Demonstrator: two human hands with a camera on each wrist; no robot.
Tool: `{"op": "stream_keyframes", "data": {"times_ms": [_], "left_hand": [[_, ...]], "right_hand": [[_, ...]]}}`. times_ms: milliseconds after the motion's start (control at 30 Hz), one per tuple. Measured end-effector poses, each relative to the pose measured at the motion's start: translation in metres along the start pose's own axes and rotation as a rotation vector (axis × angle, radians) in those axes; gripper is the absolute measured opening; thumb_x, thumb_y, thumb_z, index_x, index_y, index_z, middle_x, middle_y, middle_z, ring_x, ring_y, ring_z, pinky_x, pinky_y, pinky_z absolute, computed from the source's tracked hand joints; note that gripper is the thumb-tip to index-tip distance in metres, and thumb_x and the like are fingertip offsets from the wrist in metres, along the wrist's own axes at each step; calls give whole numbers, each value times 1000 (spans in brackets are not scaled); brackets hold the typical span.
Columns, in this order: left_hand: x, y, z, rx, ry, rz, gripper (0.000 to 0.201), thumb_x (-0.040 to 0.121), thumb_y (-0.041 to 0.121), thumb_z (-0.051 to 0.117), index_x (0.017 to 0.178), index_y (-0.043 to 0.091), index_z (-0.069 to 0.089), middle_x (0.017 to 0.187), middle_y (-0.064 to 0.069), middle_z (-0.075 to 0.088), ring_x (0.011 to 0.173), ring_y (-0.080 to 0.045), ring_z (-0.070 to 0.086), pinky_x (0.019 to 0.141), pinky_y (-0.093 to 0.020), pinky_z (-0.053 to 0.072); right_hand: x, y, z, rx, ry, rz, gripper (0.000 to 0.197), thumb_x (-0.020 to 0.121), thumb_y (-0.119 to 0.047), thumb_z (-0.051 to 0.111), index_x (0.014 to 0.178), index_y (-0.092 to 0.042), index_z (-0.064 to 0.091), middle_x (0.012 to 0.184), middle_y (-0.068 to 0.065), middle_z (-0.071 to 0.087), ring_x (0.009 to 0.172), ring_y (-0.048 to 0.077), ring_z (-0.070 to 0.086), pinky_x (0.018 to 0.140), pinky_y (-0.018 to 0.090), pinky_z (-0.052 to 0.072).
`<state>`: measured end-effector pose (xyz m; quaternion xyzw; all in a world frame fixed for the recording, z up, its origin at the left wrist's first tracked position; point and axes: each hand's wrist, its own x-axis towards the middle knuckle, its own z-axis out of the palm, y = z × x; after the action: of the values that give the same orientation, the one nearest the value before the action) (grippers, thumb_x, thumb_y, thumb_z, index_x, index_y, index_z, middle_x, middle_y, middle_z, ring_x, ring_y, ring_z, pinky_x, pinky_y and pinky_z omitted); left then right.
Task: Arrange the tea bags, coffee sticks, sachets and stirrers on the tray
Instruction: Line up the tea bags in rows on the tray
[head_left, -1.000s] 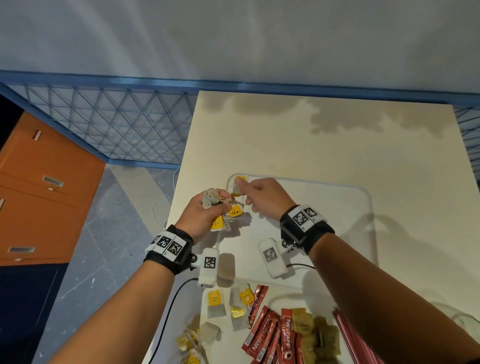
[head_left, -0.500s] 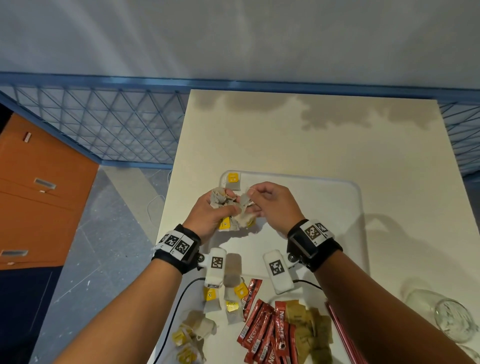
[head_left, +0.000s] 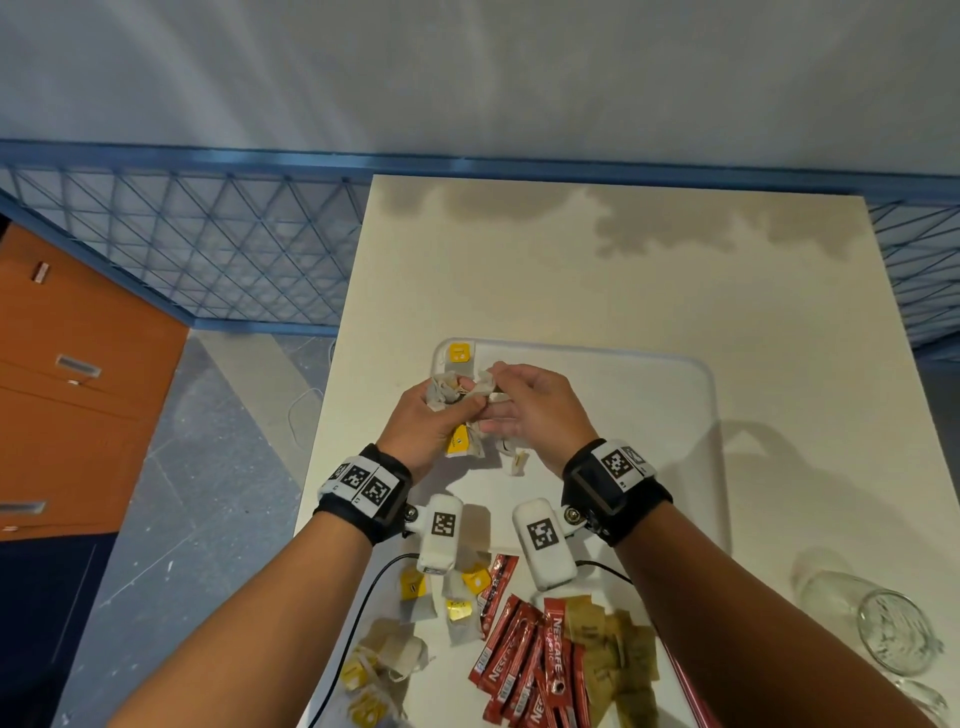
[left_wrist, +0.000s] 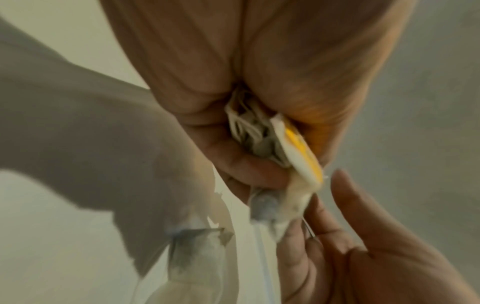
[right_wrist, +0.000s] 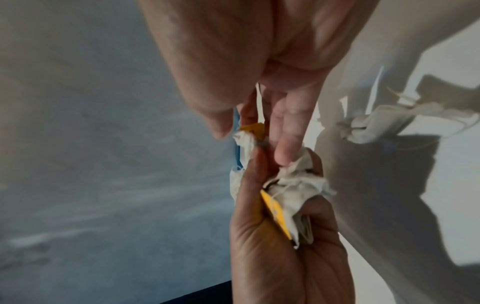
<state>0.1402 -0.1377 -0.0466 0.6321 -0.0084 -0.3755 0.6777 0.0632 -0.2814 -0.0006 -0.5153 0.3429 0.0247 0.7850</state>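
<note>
A white tray (head_left: 675, 395) lies on the cream table. One tea bag (head_left: 460, 358) with a yellow tag lies flat in the tray's far left corner. Over the tray's left edge my left hand (head_left: 426, 415) grips a crumpled bunch of tea bags (head_left: 460, 444), whose yellow tags hang below the fist. My right hand (head_left: 524, 405) meets it from the right and pinches one bag at the top of the bunch. In the left wrist view the bunch (left_wrist: 272, 144) is squeezed in the fist. The right wrist view shows fingertips (right_wrist: 283, 156) on the bunch (right_wrist: 293, 189).
Near the table's front edge lie loose tea bags (head_left: 457, 597), red coffee sticks (head_left: 524, 660), brown sachets (head_left: 618, 649) and red stirrers (head_left: 685, 691). A glass (head_left: 893, 634) lies at the front right. A blue mesh railing (head_left: 208, 260) and an orange cabinet (head_left: 67, 389) stand to the left.
The right hand left one tea bag in the tray's far left corner, came back to the bunch in the left hand and now pinches another bag. The left hand stayed in place.
</note>
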Motion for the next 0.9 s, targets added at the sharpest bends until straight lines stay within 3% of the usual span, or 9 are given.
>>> {"op": "stream_keyframes", "data": {"times_ms": [100, 167, 333, 433, 567, 700, 900], "left_hand": [[1, 2, -4, -62, -8, -33, 23, 93, 16, 70, 113, 4, 72, 107, -21, 74, 97, -34, 71, 85, -41, 56], [0, 6, -4, -125, -33, -60, 27, 97, 19, 64, 118, 2, 70, 106, -18, 74, 94, -31, 71, 78, -36, 57], [-4, 8, -4, -151, -88, -72, 36, 100, 28, 61, 126, 3, 67, 116, -19, 71, 100, -27, 69, 82, -35, 56], [-5, 6, -3, -166, -60, -90, 35, 94, 29, 67, 120, 6, 70, 106, -17, 72, 92, -27, 68, 76, -34, 55], [-4, 2, -6, -154, -52, -101, 45, 89, 29, 74, 124, 2, 68, 114, -25, 68, 100, -34, 64, 85, -42, 50], [-4, 4, -9, -152, -49, -93, 33, 91, 29, 73, 110, 2, 69, 98, -13, 73, 84, -23, 68, 72, -32, 57], [-1, 7, -19, -95, 18, -73, 28, 99, 18, 62, 114, -6, 63, 96, -14, 73, 76, -20, 71, 67, -30, 58]], "right_hand": [[0, -4, -6, -39, 4, -28, 18, 101, -16, 59, 113, -8, 70, 101, 9, 76, 75, 24, 72, 61, 34, 59], [2, -3, -10, -116, 22, -53, 20, 99, -17, 63, 116, -12, 70, 105, 10, 74, 70, 19, 66, 57, 33, 55], [4, -2, -11, -167, -43, -19, 30, 101, -41, 60, 103, -17, 77, 93, 0, 74, 68, 13, 57, 54, 27, 47], [6, 2, -12, -242, -30, -94, 20, 96, -31, 69, 106, -15, 77, 91, 0, 72, 72, 13, 59, 58, 28, 48], [12, 5, -13, -306, -12, -182, 16, 96, -17, 70, 107, -6, 71, 87, 4, 71, 70, 7, 64, 57, 24, 50], [22, -6, -11, -295, 62, -195, 12, 100, -14, 64, 105, -3, 64, 83, 6, 70, 56, 3, 62, 46, 17, 44], [51, -15, -9, -297, 197, -187, 14, 99, -12, 64, 105, 1, 65, 84, 8, 66, 49, 5, 61, 41, 18, 44]]}}
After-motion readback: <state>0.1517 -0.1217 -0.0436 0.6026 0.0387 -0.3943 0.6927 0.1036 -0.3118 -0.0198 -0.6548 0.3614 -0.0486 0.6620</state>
